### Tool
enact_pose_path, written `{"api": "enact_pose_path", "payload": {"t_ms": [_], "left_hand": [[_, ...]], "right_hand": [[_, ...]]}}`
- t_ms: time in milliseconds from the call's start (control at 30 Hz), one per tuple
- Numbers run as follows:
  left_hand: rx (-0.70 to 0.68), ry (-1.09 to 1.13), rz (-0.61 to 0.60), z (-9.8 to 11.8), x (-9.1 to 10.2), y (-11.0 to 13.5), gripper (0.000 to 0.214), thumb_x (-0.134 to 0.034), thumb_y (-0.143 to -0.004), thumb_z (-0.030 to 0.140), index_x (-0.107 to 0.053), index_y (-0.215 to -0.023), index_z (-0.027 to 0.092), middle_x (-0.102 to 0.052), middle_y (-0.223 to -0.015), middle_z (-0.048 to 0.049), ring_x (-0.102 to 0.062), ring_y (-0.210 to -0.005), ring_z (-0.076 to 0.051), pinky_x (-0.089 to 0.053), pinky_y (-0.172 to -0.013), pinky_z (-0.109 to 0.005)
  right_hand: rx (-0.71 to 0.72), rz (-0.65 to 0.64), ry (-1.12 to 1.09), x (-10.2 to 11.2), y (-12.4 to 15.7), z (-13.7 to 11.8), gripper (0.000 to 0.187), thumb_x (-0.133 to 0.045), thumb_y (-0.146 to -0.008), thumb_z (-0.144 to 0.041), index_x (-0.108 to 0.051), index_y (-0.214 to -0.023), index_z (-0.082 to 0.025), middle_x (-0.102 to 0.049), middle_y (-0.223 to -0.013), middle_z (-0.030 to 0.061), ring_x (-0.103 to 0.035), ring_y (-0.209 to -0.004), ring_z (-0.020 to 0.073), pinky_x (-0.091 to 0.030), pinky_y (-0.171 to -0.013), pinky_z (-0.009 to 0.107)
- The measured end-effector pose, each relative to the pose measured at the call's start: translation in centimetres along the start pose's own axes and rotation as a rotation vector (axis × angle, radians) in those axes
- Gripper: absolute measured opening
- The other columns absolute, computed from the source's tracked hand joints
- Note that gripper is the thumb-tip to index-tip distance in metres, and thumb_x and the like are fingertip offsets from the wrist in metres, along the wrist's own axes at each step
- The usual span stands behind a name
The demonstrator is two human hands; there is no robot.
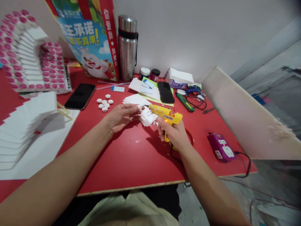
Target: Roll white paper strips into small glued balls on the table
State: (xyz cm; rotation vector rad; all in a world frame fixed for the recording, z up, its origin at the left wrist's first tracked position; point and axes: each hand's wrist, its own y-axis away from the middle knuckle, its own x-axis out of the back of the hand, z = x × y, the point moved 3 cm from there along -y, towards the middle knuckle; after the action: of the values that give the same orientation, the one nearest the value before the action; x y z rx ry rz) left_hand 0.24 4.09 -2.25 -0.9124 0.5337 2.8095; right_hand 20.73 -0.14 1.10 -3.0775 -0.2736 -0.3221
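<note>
Two bare hands are working over a red desk (131, 166) in the head view. The right hand (173, 131) is clasping the handle of a yellow glue gun (162, 110) in a closed grip, its dark nozzle (146, 106) pointing towards the left hand (122, 116). That hand is pinching a small white piece (140, 107) between thumb and fingers, a nearly closed grip, just beside the nozzle and above a pile of white sheets (148, 119). An orange light (166, 120) is glowing on the gun.

The gun is looking like stiff plastic, probably light, and best taken by the handle; the nozzle is likely running hot, so fingers should be keeping behind the yellow body. The small white piece is seeming thin, light and easily creased, and is calling for a gentle hold at its edge, away from the nozzle.

The left fingers are hiding much of that piece, so its outline is looking unclear, and whether the nozzle is touching it is hard to tell. The right hand is covering most of the handle, so I cannot tell whether the trigger is being pressed. The gun's cord (173, 154) is dipping out of sight behind the right forearm
</note>
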Motion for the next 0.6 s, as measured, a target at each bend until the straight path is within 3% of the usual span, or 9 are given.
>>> {"api": "enact_pose_path", "payload": {"t_ms": [200, 300, 367, 500, 600], "left_hand": [[0.005, -0.001, -0.014, 0.0, 0.0, 0.0, 0.026, -0.090, -0.065, 0.016, -0.080, -0.088, 0.009, -0.075, -0.084, -0.0096, -0.067, -0.076, -0.014, -0.058, -0.077, -0.028], [0.003, -0.007, -0.017, 0.1, 0.0, 0.1, 0.029, -0.092, -0.063, 0.017, -0.081, -0.088, 0.009, -0.076, -0.087, -0.0104, -0.067, -0.076, -0.014, -0.058, -0.077, -0.028], [-0.009, -0.017, -0.013, 0.1, -0.1, 0.1, 0.030, -0.094, -0.060, 0.018, -0.080, -0.086, 0.009, -0.076, -0.089, -0.0108, -0.067, -0.077, -0.014, -0.059, -0.078, -0.029], [-0.067, -0.094, 0.010, 0.1, -0.4, 0.2, 0.031, -0.096, -0.057, 0.019, -0.080, -0.082, 0.011, -0.077, -0.088, -0.0106, -0.069, -0.077, -0.015, -0.058, -0.076, -0.029], [-0.110, -0.159, -0.007, 0.1, -0.6, 0.4, 0.032, -0.096, -0.058, 0.021, -0.081, -0.084, 0.012, -0.077, -0.087, -0.0104, -0.070, -0.077, -0.016, -0.058, -0.076, -0.029]], "right_hand": [[0.013, 0.068, -0.013, 0.3, -0.1, 0.2, 0.051, -0.068, -0.089, -0.056, -0.056, -0.057, -0.019, -0.054, -0.045, -0.0026, -0.051, -0.033, 0.0092, -0.038, -0.036, 0.022], [-0.006, 0.123, 0.056, 1.4, 0.1, -0.2, 0.051, -0.068, -0.088, -0.059, -0.063, -0.061, -0.017, -0.059, -0.047, -0.0001, -0.054, -0.037, 0.0105, -0.041, -0.039, 0.022], [-0.015, 0.197, 0.171, 3.2, 0.0, -0.3, 0.049, -0.069, -0.087, -0.060, -0.068, -0.065, -0.016, -0.061, -0.049, 0.0013, -0.056, -0.042, 0.0119, -0.043, -0.042, 0.022], [0.031, 0.431, 0.412, 8.9, -0.6, 1.0, 0.044, -0.075, -0.081, -0.058, -0.072, -0.071, -0.015, -0.064, -0.055, 0.0022, -0.058, -0.050, 0.0147, -0.045, -0.047, 0.025], [0.063, 0.576, 0.497, 12.7, -1.1, 3.3, 0.041, -0.074, -0.081, -0.053, -0.077, -0.087, -0.013, -0.075, -0.078, 0.0075, -0.067, -0.069, 0.0201, -0.051, -0.061, 0.029]]}}
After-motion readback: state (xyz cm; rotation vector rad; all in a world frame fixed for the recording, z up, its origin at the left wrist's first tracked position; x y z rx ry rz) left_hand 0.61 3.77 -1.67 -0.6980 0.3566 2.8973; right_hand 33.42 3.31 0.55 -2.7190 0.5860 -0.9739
